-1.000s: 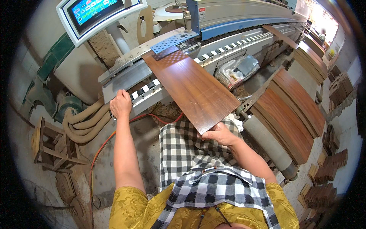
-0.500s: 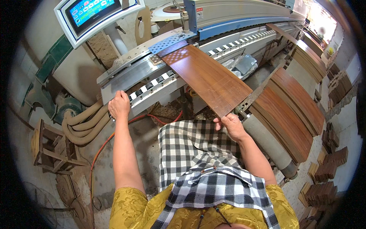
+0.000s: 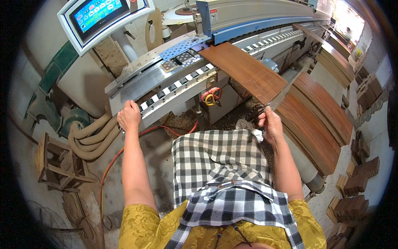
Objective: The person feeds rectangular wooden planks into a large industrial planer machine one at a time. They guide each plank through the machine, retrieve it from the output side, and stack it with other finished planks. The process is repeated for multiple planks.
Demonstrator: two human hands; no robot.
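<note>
A long brown wood-grain board lies across the roller track of a machine with a blue rail, its far end beside a perforated blue plate. At the board's near right corner, my right hand is closed, with thumb and forefinger pinching that corner. My left hand grips the near left end of the machine's grey metal table, fingers wrapped over its edge.
A touchscreen panel stands upper left. Stacked boards fill the right side, with smaller piles below. Hoses and a wooden stool are lower left; a red cable crosses the floor. A distant person is by the bright opening.
The board has slid rightward and away along the machine, uncovering more of the track and plates at its left. My right hand has moved right and up with it; my left hand stayed put.
</note>
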